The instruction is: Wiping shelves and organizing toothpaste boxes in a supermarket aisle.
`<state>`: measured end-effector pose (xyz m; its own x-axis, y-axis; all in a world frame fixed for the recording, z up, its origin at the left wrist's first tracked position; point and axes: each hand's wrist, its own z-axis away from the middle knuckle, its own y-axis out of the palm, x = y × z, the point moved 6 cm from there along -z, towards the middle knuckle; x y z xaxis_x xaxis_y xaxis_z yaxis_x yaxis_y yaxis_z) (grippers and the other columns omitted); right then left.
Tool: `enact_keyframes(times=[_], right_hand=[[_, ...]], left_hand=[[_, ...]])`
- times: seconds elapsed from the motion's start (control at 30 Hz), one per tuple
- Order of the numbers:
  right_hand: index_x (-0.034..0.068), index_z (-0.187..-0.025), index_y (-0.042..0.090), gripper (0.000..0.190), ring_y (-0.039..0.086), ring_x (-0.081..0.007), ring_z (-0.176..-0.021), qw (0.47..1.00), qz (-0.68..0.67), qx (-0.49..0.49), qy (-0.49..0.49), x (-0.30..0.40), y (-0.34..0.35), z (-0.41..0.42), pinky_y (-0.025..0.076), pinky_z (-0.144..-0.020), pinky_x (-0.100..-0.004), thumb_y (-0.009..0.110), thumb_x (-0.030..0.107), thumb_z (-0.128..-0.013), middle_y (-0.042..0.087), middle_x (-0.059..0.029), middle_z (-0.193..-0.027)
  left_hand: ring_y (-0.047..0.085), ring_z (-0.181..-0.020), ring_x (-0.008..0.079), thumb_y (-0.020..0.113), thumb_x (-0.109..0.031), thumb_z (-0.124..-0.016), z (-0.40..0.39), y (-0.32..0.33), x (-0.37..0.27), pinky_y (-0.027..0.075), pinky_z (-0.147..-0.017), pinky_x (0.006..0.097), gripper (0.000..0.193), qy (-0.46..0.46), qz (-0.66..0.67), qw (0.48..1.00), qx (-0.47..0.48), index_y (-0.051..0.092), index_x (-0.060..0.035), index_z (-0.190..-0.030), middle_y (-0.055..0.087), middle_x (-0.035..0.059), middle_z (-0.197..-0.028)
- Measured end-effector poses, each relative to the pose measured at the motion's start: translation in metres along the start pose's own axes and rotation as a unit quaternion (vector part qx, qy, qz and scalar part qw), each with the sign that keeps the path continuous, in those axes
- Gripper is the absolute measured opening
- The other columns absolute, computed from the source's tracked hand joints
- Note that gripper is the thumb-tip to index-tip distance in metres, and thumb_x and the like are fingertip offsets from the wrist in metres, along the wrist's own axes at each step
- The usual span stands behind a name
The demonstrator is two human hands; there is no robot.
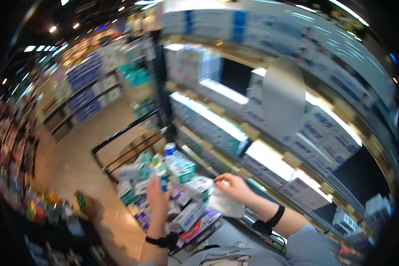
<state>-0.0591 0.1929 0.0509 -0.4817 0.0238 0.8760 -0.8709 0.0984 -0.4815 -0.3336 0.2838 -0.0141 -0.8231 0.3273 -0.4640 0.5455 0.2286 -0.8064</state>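
A cart (210, 236) heaped with boxed and packaged goods stands in front of me. My left hand (158, 196) is over the heap, fingers extended and pointing away from me, beside a small blue-and-white pack; whether it grips anything is blurred. At the heap's right side my right hand (234, 187) pinches a crumpled white cloth or sheet (226, 203), which hangs below the fingers. A white-and-green carton (183, 168) lies between and beyond the hands. Nearer to me are a white carton (189, 216) and a purple-and-red pack (199, 229).
Lit store shelves (272, 159) with white cartons run close along the right. The cart's black rail frame (126, 133) rises at its far end. A tan floor (66, 159) stretches along the left, with a brown box (86, 202) on it and stocked displays beyond.
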Motion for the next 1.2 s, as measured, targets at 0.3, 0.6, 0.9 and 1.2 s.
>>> enact_keyframes(times=[0.3,0.6,0.9,1.2], right_hand=[[0.0,-0.107,0.062,0.028,0.061,-0.0274,-0.101,0.991,0.037,-0.109,-0.066,0.054,-0.149,0.131,0.046,-0.089,-0.0348,0.058,0.019,-0.086,0.065,-0.0161,-0.102],[0.002,-0.117,0.054,0.038,0.059,-0.0317,-0.1,0.862,0.257,-0.395,-0.187,0.186,-0.303,0.223,0.047,-0.084,-0.0369,0.062,0.012,-0.082,0.058,-0.0167,-0.108],[-0.007,-0.123,0.052,0.065,0.059,-0.0337,-0.109,0.851,0.327,-0.411,0.003,0.231,-0.403,0.17,0.047,-0.09,-0.0369,0.074,0.029,-0.073,0.059,-0.0237,-0.117],[-0.004,-0.104,0.064,0.046,0.064,-0.028,-0.086,0.873,0.309,-0.373,-0.065,0.236,-0.421,0.166,0.049,-0.077,-0.034,0.075,0.027,-0.072,0.066,-0.02,-0.095]], left_hand=[[0.025,-0.134,0.0459,0.078,-0.018,-0.07,-0.007,-0.023,-0.085,0.023,-0.109,0.0501,0.088,0.009,0.092,0.995,0.044,0.03,-0.0017,-0.142,0.024,0.0298,-0.146],[0.036,-0.133,0.0366,0.074,-0.016,-0.078,0.002,-0.1,-0.312,0.034,-0.104,0.045,0.065,0.254,0.292,0.917,0.101,0.045,-0.0037,-0.135,0.035,0.0223,-0.144],[0.043,-0.128,0.0297,0.071,-0.01,-0.079,-0.005,-0.145,-0.43,0.041,-0.099,0.0436,0.059,0.35,0.415,0.827,0.142,0.048,-0.0103,-0.133,0.04,0.0143,-0.143],[0.044,-0.128,0.0256,0.069,-0.009,-0.081,0.0,-0.144,-0.412,0.041,-0.099,0.0411,0.054,0.362,0.412,0.83,0.107,0.05,-0.0104,-0.132,0.042,0.0124,-0.141]])
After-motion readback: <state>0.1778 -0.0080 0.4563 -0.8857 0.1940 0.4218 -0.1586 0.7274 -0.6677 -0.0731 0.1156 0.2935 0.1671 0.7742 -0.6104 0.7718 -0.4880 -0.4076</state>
